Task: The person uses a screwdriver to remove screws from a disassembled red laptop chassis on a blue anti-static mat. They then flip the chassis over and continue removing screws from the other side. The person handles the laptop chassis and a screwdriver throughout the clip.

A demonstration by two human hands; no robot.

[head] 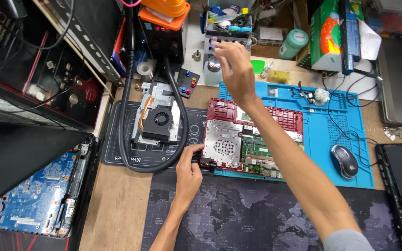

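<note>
Holding the opened red laptop (pixel 252 137) steady with my left hand (pixel 188 176) while my right hand (pixel 236 69) reaches to the back of the bench.

My left hand has its thumb and one finger pinched lightly on the laptop's near left corner, by the silver metal plate (pixel 222 144); the other fingers are curled, so it is only a soft hold that seems meant to stop the laptop sliding. The laptop lies flat with its insides up, on the left edge of the blue work mat (pixel 340 139) in the middle of the bench, so the parts are easy to get at. My right hand is stretched far out, fingers bent at the small tool rack (pixel 226 39) by the back edge. I cannot tell if it grips anything yet. A cooling fan (pixel 159 120) rests on the dark mat (pixel 117 148) to the left, out of the way. A computer mouse (pixel 344 161) sits on the blue mat's right side.
</note>
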